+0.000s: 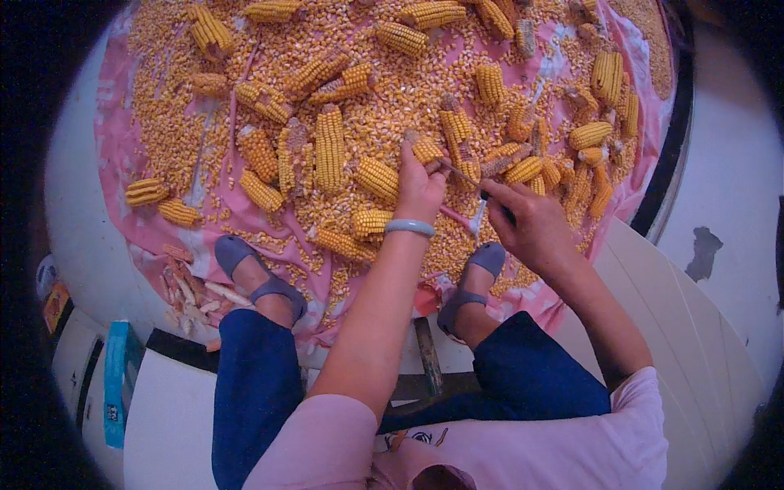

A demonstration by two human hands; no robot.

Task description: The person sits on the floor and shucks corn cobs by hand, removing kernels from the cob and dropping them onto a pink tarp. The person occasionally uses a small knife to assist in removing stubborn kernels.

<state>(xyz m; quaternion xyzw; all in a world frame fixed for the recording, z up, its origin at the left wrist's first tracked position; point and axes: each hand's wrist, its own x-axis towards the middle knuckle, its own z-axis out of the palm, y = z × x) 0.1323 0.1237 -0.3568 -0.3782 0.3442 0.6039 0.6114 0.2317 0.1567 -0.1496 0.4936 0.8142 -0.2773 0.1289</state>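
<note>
My left hand (421, 188) grips a partly shelled ear of corn (425, 149), its bare tip pointing up and left. My right hand (528, 219) is closed around the dark handle of a thin metal tool (462, 174), whose far end meets the ear near my left fingertips; its exact kind cannot be told. Around both hands lie many yellow corn ears, some whole like the upright one (329, 150) to the left, some with rows stripped. Loose corn kernels (392, 98) cover much of a pink cloth (116, 184) on the floor.
My feet in grey sandals (490, 260) rest at the cloth's near edge. Bare cobs (187, 294) lie in a pile at the lower left. A red object (427, 299) sits between my feet, by a wooden bar (427, 355). A turquoise box (117, 383) stands at the far left.
</note>
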